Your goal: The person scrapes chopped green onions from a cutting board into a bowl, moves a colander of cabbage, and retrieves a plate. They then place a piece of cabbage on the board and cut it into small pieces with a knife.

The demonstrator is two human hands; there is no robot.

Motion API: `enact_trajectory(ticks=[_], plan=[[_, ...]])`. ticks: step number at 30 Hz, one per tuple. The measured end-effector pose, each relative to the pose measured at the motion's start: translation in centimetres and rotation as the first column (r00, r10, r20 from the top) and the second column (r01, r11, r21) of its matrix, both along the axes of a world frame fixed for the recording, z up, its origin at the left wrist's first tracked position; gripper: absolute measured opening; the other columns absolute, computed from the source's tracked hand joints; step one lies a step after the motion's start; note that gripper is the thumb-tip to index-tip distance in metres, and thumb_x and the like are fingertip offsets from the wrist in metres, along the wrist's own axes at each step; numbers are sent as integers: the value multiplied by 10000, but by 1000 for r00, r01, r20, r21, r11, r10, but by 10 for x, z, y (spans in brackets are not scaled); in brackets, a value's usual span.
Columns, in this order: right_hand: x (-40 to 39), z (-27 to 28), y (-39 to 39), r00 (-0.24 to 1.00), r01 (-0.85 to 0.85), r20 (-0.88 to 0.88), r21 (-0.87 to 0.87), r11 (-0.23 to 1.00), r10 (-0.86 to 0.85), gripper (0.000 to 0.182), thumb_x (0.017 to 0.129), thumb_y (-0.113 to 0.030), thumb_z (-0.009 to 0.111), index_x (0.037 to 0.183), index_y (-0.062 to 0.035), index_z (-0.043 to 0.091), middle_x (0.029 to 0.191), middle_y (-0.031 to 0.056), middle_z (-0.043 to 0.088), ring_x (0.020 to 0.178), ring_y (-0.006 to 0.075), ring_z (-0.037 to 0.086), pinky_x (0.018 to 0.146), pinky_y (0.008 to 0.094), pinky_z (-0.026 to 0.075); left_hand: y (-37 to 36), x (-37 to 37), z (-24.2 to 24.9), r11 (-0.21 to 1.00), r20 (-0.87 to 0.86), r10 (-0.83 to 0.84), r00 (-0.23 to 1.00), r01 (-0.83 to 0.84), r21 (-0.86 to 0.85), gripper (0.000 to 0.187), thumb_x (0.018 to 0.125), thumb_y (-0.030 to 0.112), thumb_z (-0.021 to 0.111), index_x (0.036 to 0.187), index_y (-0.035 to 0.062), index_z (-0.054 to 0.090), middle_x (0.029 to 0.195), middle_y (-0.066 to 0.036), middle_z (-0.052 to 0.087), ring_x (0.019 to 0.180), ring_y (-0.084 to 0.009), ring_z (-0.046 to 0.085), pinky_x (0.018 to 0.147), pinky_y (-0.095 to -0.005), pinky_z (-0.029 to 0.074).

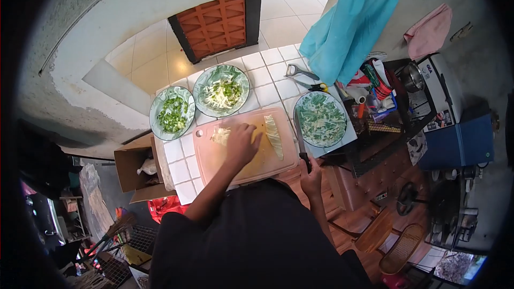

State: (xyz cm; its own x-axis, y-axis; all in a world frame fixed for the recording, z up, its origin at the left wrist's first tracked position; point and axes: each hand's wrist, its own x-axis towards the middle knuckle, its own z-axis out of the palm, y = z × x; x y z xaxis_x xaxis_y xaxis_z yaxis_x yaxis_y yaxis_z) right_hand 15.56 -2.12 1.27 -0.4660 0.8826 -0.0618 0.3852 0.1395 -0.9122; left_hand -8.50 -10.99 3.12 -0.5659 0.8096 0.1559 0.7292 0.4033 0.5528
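A pink cutting board (214,163) lies on the white tiled counter. Over its middle is my left hand (243,144), fingers apart, beside a small heap of pale shredded vegetable (220,135). A long pale vegetable piece (273,137) lies near the board's right side. My right hand (310,175) is wrapped round the black handle of a knife (299,131), whose blade points away from me between the board and the right-hand plate. Whether my left fingertips touch the shreds cannot be made out.
Behind the board stand a bowl of chopped greens (173,113) and a bowl of pale and green pieces (221,90). A plate of shreds (321,119) sits right. Scissors (316,86) and a peeler (300,72) lie behind it, near a teal curtain (350,21).
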Motion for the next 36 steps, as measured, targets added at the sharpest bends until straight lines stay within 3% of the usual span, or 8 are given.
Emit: enact_trajectory(ticks=[4,8,16,22,24,26,29,36], plan=[[-9,24,-3,1000,-3,27,-87,996,5,274,985,-256,590,1017,15,613,725,76,588,676,142,553,612,319,447,52,9,-9,977,20,42,999,-37,-208,402,866,397,698,962,23,586,953,-182,642,939,-350,631,782,-460,522],[-4,10,-9,997,76,-30,11,997,-76,208,1008,-217,575,1002,-11,608,680,-49,461,616,39,424,535,239,331,60,1,-34,999,37,-51,998,51,-7,374,844,329,731,1023,49,560,948,-176,648,918,-349,644,762,-466,525],[16,6,-47,985,-33,161,-146,989,56,275,994,-257,570,1050,8,616,706,162,600,657,220,632,600,356,462,5,-23,25,987,475,-85,876,9,160,255,861,147,675,1081,20,655,896,-224,685,836,-390,673,742,-429,514],[9,13,-65,984,16,179,-68,998,-3,233,994,-222,586,988,11,593,633,32,504,583,122,495,537,315,389,-61,-25,40,994,483,-95,870,60,87,273,817,105,663,1067,-2,633,946,-203,669,887,-340,661,804,-399,508],[8,14,-57,978,117,148,208,971,-150,227,996,-223,587,966,2,586,647,23,497,580,123,488,540,314,390,-62,-16,18,982,360,-182,915,151,114,259,804,103,653,1043,5,630,960,-219,661,912,-365,653,799,-427,514],[4,18,-50,972,162,159,95,982,-176,237,996,-251,573,963,-17,573,728,133,556,662,250,582,613,368,441,-51,-12,6,968,313,-250,916,235,87,279,788,115,663,1035,-6,624,976,-206,641,968,-359,628,808,-416,512],[-2,27,-47,978,206,34,-11,979,-205,230,993,-230,592,931,-11,558,694,27,459,652,117,441,591,299,383,-35,2,2,956,68,-243,968,251,-150,313,769,123,671,1049,-11,627,995,-183,624,1041,-345,589,871,-422,482],[14,-12,-29,950,270,-141,-74,960,-279,184,998,-213,594,878,-84,538,629,-54,456,491,33,435,433,221,338,15,27,0,909,-130,-331,935,353,221,259,797,164,676,1014,23,663,973,-130,585,1031,-311,540,906,-439,413]])
